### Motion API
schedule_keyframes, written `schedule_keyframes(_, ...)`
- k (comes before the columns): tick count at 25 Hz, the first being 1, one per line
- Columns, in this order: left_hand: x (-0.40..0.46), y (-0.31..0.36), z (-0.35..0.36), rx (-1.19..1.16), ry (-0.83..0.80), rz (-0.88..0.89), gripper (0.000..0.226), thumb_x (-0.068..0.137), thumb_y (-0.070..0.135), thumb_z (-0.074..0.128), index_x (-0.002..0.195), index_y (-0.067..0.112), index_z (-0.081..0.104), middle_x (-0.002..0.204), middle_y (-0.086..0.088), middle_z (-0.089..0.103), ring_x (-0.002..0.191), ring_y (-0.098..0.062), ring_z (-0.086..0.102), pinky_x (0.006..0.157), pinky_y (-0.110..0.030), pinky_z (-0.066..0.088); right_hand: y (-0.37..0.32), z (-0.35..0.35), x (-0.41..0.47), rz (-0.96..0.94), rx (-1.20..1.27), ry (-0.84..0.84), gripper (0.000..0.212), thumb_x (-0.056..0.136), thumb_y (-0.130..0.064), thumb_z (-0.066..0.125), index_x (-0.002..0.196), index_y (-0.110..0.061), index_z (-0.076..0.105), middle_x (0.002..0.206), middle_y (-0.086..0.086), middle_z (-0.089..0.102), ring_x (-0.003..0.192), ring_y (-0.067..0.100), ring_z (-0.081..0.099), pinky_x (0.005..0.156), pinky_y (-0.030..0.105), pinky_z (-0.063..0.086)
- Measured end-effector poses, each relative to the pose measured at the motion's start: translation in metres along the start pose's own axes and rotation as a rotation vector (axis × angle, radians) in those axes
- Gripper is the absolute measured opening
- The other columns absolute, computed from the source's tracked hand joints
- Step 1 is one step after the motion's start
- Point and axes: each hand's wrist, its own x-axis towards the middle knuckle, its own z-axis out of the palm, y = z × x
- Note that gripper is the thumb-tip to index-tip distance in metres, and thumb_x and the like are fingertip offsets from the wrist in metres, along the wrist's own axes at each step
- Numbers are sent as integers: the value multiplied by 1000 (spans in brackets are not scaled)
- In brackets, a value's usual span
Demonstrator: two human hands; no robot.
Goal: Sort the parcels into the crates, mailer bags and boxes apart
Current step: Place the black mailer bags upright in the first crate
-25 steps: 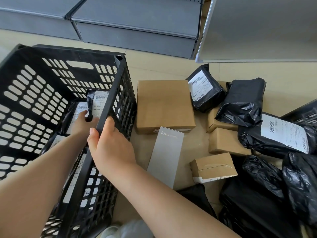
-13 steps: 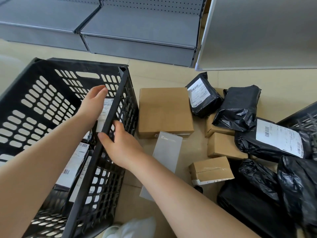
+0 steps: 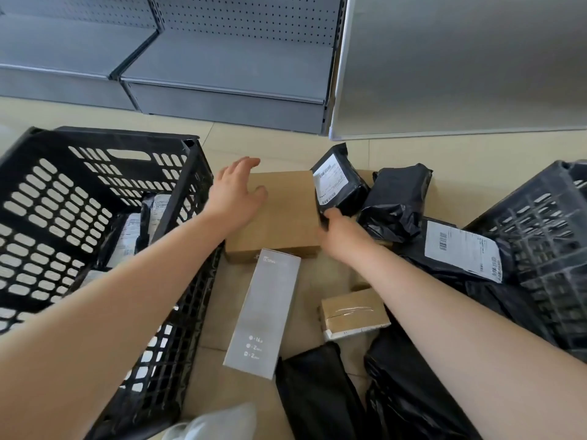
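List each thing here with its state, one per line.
Left hand: open, fingers spread above the big cardboard box.
Right hand: grips the labelled mailer bag.
Left crate: holds mailer bags.
Grey box: flat on the floor.
Small taped box: closed.

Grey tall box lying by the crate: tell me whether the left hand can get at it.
Probably yes. The grey box lies bare on top, nothing stacked on it, and the open left hand hovers just beyond it over the big cardboard box.

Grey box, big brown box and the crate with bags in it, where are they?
grey box (image 3: pixel 263 315), head view, middle of its top face
big brown box (image 3: pixel 286 217), head view, bare top
left crate (image 3: pixel 190 192), head view, right rim
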Motion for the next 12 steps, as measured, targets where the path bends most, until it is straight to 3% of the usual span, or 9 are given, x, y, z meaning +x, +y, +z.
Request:
schedule_keyframes(3, 7, 23, 22, -10, -118, -108, 61, 92, 23, 51, 150, 21, 33, 154, -4, 35, 142, -31, 26, 113, -42, 26, 53, -20, 9, 106, -60, 140, 48, 101, -31, 46, 149, -24, 41, 151, 15, 38, 133, 39, 41, 102, 46, 44)
schedule_keyframes(7, 6, 42, 49, -168, -229, -383, 59, 91, 26, 46, 149, 22, 36, 145, -7, 46, 134, -33, 39, 110, -44, 36, 96, -33, 8, 221, -163, 264, 43, 100, -26, 51, 142, -26, 49, 157, 15, 23, 139, 38, 25, 101, 46, 41)
schedule_keyframes(12, -27, 51, 82, -252, -351, -477, 64, 83, 32, 43, 147, 21, 39, 142, -7, 46, 131, -31, 42, 107, -44, 40, 120, -21, 5, 266, -180, 216, 41, 101, -26, 49, 141, -24, 51, 158, 15, 21, 144, 35, 18, 104, 47, 40)
